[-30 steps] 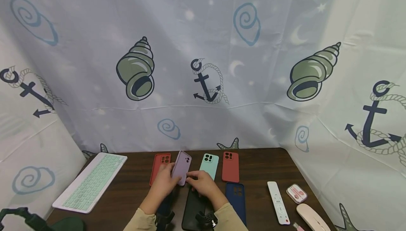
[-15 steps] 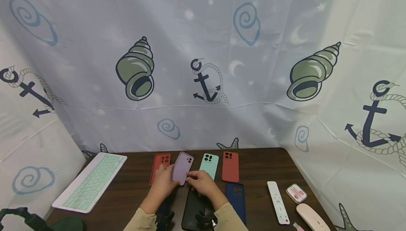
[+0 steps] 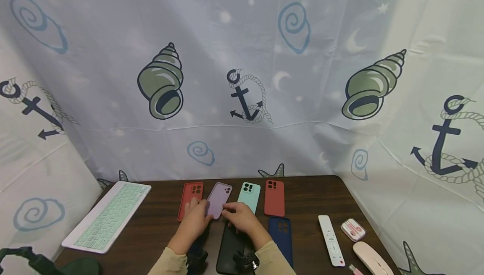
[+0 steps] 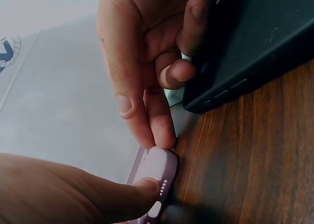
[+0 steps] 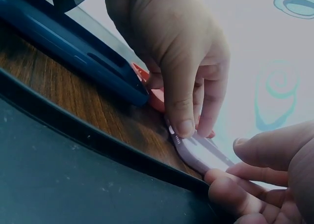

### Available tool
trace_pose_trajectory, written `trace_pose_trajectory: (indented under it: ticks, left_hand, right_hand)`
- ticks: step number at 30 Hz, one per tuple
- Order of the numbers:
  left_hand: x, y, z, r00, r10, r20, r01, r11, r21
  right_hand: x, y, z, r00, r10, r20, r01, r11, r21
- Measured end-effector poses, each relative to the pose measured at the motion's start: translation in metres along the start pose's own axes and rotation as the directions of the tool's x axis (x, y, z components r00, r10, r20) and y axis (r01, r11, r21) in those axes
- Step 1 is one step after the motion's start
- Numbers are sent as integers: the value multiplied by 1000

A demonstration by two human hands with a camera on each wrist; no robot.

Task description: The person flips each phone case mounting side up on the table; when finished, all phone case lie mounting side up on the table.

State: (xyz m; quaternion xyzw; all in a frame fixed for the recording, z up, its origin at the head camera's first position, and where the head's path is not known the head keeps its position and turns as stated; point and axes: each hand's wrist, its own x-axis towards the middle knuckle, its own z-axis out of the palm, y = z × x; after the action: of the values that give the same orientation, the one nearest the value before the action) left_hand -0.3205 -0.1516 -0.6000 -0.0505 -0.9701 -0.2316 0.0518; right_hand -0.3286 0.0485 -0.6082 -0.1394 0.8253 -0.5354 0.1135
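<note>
A purple phone case (image 3: 218, 200) lies slightly turned at the back of the table, camera cutouts at its far end. My left hand (image 3: 194, 217) holds its lower left part, the thumb (image 4: 147, 185) on the bottom end beside the speaker holes and the fingers at the left edge. At the lower right corner, my right hand (image 3: 242, 219) touches the case with its fingertips (image 4: 164, 135), the other fingers loosely bent. A red case (image 3: 188, 195) lies beyond the left hand, and a mint green one (image 3: 249, 194) beyond the right. Beneath the right wrist lies a black case (image 3: 225, 250).
Another red case (image 3: 274, 198) and a navy blue case (image 3: 280, 237) lie to the right. A dark blue case (image 5: 83, 52) is under the left wrist. The keyboard (image 3: 109, 216) stands at left; the remote (image 3: 332, 241), earphone box (image 3: 353, 229) and mouse (image 3: 372, 258) at right.
The purple case has come down from a raised tilt to lie flatter, its top end turning right. My left fingers and thumb have shifted slightly left and down; my right hand has barely moved.
</note>
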Motion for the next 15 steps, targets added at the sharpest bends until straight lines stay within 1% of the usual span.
trace_pose_trajectory:
  ticks: [6, 8, 10, 13, 15]
  left_hand:
    - [0, -2, 0, 1000, 2, -25, -2, 1000, -10]
    - [0, -2, -1, 999, 18, -45, -19, 1000, -17]
    - [0, 1, -3, 996, 43, -74, -45, 998, -31]
    - [0, 8, -9, 990, 87, -115, -94, 994, -63]
    - [0, 14, -14, 985, 111, -134, -124, 988, -92]
  right_hand:
    - [-2, -3, 1, 1000, -10, 10, 10, 1000, -13]
    - [-4, -5, -1, 1000, -15, 5, 15, 1000, 11]
    - [-5, -7, -3, 1000, -17, -12, 17, 998, 56]
    - [-6, -10, -9, 997, -38, -59, 46, 991, 126]
    - [-5, -12, -15, 995, -50, -92, 62, 989, 133]
